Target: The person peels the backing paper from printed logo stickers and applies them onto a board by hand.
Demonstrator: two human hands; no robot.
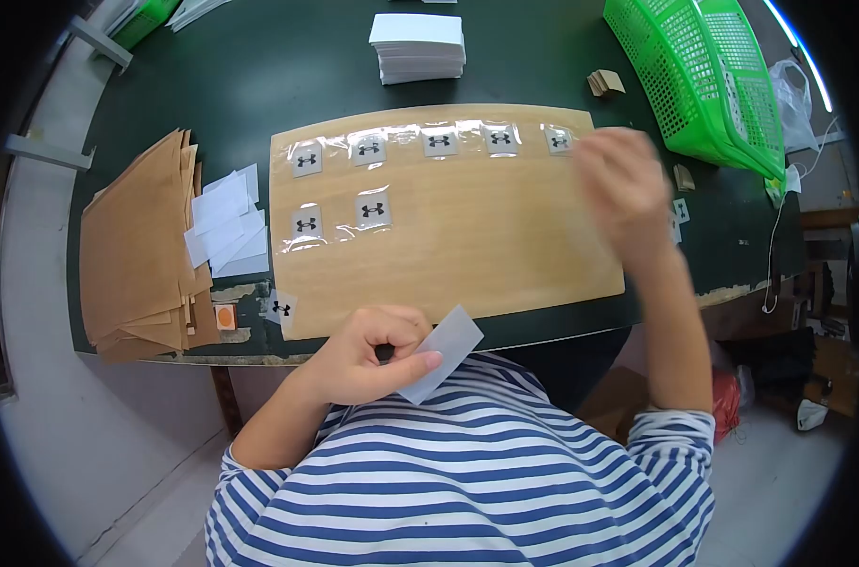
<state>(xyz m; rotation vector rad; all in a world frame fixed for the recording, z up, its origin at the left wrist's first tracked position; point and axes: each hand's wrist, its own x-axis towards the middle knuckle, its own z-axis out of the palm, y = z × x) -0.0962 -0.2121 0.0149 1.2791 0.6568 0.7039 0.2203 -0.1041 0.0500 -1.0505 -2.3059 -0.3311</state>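
Note:
Near my chest, my left hand (377, 354) pinches a pale paper slip (448, 345) between thumb and fingers. My right hand (623, 184) is blurred by motion over the right edge of a large brown paper sheet (477, 255); its fingers are too smeared to read. Small square labels with a black logo lie on the sheet under clear tape. Several form the far row, among them one label (439, 142) near the middle and another (559, 141) beside my right hand. Two more, including this label (374, 210), sit in a second row at the left.
Brown envelopes (132, 250) and white slips (226, 217) lie to the left on the dark green table (524, 57). A white card stack (417, 52) stands at the back. A green basket (699, 85) is at the right, near small brown pieces (605, 83).

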